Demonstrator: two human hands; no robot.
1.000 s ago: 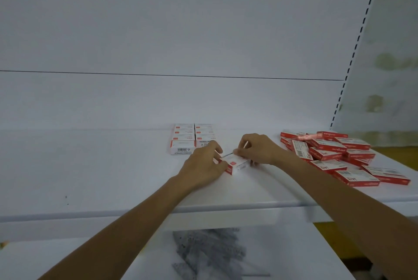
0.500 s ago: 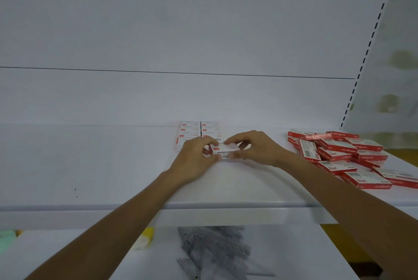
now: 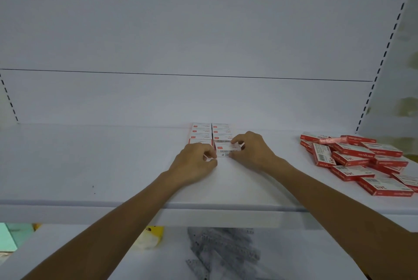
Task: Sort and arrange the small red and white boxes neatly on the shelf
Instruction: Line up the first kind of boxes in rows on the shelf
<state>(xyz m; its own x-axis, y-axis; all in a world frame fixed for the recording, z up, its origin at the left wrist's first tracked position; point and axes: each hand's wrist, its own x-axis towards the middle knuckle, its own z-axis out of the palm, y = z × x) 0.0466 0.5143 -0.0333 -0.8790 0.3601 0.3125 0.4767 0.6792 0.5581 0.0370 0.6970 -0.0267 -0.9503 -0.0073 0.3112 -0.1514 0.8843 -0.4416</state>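
1. Shelf (image 3: 90, 162): white, seen from the front edge.
2. Arranged block (image 3: 210, 132): red and white boxes laid flat in two touching columns that run back toward the back panel (image 3: 203, 30). The block sits at 12 o'clock from the hands.
3. Box (image 3: 226, 149): lies flat at the near end of the right column, touching the box behind it, with its barcode side facing the front edge.
4. Left hand (image 3: 196, 162): at 9 o'clock of the box, with its fingers curled and its fingertips pinching the box's left end.
5. Right hand (image 3: 253, 150): at 3 o'clock of the box, with its fingers curled over the box's right end and its thumb at the near side.
6. Loose pile (image 3: 362, 159): more red and white boxes, overlapping and lying at mixed angles. The pile is at 3 o'clock from the hands, well apart from them, near the slotted upright (image 3: 384, 53).
7. Lower shelf (image 3: 67, 252): at 6 o'clock, carrying a yellow object (image 3: 150, 236).
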